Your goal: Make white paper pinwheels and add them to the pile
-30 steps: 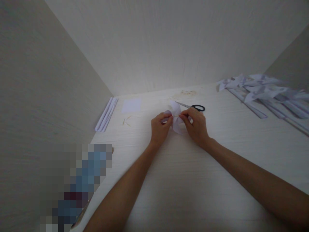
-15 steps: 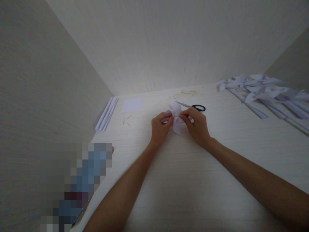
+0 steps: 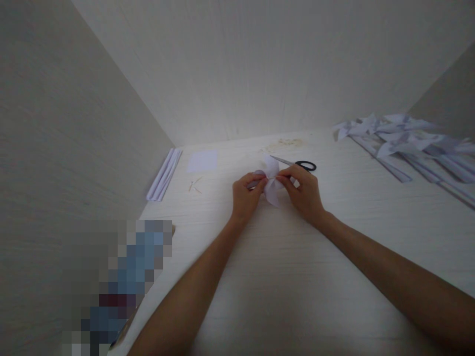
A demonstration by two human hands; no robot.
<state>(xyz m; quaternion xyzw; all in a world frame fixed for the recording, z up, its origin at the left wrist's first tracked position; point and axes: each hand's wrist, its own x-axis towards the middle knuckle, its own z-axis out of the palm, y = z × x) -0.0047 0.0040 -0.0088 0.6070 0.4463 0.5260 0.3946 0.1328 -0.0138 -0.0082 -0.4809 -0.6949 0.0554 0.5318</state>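
Note:
A white paper pinwheel (image 3: 272,168) is held up between both hands above the table, its curved blades pointing up and down. My left hand (image 3: 247,195) is closed, thumb and fingers pinching the pinwheel from the left near its centre. From the right, my right hand (image 3: 302,190) is closed in a pinch at the centre, on a thin pale stick that looks like a toothpick (image 3: 271,178). The fingers partly hide the stick and the other blades. Just behind my right hand lie scissors (image 3: 306,165) with black handles.
Rolled paper sticks (image 3: 164,175) lie at the left wall, beside a square paper sheet (image 3: 202,161) and a few toothpicks (image 3: 195,185). Small pale bits (image 3: 289,143) are scattered at the back. Several pinwheels on sticks (image 3: 404,143) are piled at the right. A blurred-out patch (image 3: 133,272) covers the lower left.
Almost nothing differs. My right hand's fingers have shifted very slightly at the pinwheel's centre, and both hands keep their pinch.

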